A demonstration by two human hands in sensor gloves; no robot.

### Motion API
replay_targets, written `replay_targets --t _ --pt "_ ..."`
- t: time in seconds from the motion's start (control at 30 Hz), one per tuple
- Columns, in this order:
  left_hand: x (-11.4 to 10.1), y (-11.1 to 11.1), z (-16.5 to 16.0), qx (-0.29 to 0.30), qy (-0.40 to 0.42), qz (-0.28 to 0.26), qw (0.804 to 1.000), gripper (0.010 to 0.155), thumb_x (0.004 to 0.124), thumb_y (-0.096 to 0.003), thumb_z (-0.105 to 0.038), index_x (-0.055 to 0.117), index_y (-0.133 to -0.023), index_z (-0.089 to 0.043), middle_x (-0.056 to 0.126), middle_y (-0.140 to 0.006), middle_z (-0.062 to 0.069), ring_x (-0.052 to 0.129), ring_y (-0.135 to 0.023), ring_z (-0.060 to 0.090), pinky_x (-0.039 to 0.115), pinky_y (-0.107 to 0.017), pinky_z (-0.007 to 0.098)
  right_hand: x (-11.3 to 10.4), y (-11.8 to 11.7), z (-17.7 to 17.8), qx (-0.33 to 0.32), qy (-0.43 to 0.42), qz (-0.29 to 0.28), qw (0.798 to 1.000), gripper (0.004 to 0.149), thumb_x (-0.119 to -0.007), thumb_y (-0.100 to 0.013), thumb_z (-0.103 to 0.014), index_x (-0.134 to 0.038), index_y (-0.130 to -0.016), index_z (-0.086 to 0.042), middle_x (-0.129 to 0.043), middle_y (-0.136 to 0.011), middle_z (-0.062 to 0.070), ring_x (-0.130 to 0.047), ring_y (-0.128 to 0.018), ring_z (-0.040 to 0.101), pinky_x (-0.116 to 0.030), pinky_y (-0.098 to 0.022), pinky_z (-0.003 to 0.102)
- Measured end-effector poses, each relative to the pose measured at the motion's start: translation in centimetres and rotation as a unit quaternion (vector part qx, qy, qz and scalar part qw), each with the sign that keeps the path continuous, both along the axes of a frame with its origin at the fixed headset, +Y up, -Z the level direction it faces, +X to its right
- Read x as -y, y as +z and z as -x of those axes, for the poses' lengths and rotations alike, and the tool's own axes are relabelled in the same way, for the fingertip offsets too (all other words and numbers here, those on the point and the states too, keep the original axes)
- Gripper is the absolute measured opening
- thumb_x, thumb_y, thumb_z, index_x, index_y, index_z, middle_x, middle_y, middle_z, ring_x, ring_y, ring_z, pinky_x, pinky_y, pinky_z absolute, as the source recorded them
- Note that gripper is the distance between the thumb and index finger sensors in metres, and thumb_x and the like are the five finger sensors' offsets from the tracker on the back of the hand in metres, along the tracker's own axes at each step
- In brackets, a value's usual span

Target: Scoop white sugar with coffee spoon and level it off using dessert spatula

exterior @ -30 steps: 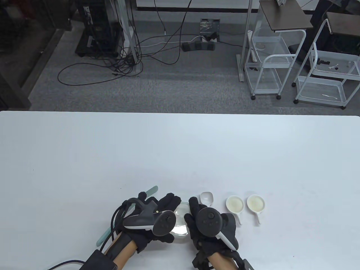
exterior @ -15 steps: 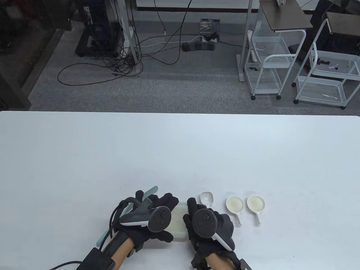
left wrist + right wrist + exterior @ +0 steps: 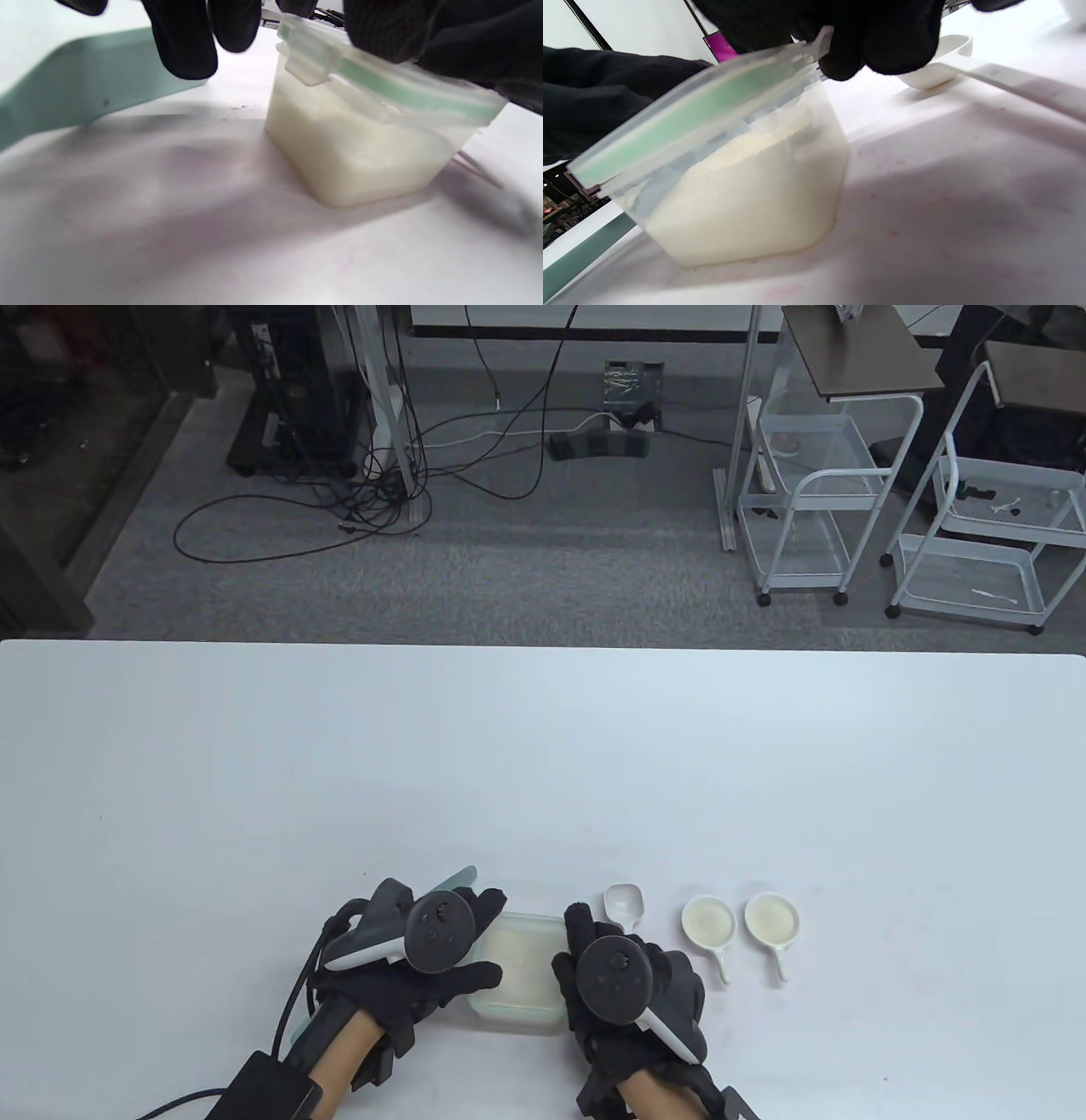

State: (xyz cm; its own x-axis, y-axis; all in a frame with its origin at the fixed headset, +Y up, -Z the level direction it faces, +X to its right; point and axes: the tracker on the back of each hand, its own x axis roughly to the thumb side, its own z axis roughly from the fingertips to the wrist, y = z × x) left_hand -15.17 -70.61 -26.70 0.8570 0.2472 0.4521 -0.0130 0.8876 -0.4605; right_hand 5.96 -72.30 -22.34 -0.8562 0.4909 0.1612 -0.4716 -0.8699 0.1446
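Note:
A clear plastic container [image 3: 517, 971] of white sugar [image 3: 746, 195] stands near the table's front edge. Its lid [image 3: 691, 114], with a green seal, is tilted and raised on the right side. My right hand [image 3: 619, 976] pinches the lid's tab [image 3: 821, 42] from the right. My left hand [image 3: 416, 959] holds the container's left side, thumb on the lid [image 3: 382, 80]. The pale green dessert spatula [image 3: 456, 880] lies under my left hand and also shows in the left wrist view [image 3: 85, 93]. The white coffee spoon [image 3: 624, 902] lies just beyond my right hand.
Two small white handled dishes [image 3: 708, 923] [image 3: 773, 919] holding pale powder sit to the right of the spoon. The white table [image 3: 543, 763] stretches far beyond the hands. Carts and cables are on the floor behind it.
My left hand has slid left off the top of the container, so the lidded container now shows between the hands. The right hand has barely moved.

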Motion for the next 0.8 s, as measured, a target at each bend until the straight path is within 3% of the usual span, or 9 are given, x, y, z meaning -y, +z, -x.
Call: replay_targets --t 0.1,0.2,0.5,0.8 --pt "-0.1 0.04 -0.21 -0.003 0.029 -0.004 1.0 0.085 0.072 -0.0597 -0.053 0.033 -0.125 -0.015 0.073 -0.119 0.019 0.085 -0.098 0.038 0.058 -0.071 0.076 0.0 0.04 0.07 0.0 0.003 -0.003 1.0 0.059 -0.074 -0.058 -0.024 -0.055 -0.108 0.001 -0.075 -0.094 0.029 -0.076 -0.077 0.049 -0.05 -0.06 0.083" --pt "0.35 -0.25 0.28 -0.038 0.072 0.051 0.995 0.086 0.075 -0.06 -0.049 0.032 -0.125 -0.015 0.08 -0.111 0.015 0.089 -0.092 0.034 0.06 -0.071 0.075 0.03 0.06 0.08 0.0 0.001 -0.003 1.0 0.059 -0.074 -0.058 -0.024 -0.055 -0.108 0.001 -0.076 -0.094 0.029 -0.077 -0.077 0.05 -0.05 -0.06 0.083" --pt "0.42 -0.44 0.22 -0.039 0.037 0.042 0.998 0.086 0.073 -0.0591 -0.053 0.032 -0.126 -0.019 0.078 -0.105 0.014 0.084 -0.091 0.035 0.057 -0.07 0.077 0.0 0.08 0.17 -0.001 0.004 -0.004 1.0 0.059 -0.074 -0.058 -0.024 -0.055 -0.108 0.001 -0.075 -0.094 0.029 -0.077 -0.078 0.049 -0.05 -0.06 0.083" --pt "0.47 -0.28 0.2 -0.049 0.028 0.051 0.997 0.085 0.071 -0.0599 -0.053 0.029 -0.126 -0.021 0.072 -0.113 0.017 0.081 -0.097 0.04 0.054 -0.07 0.08 -0.06 0.13 0.23 0.001 0.011 -0.001 1.0 0.059 -0.073 -0.058 -0.025 -0.055 -0.108 0.001 -0.073 -0.096 0.03 -0.074 -0.08 0.051 -0.049 -0.06 0.084"
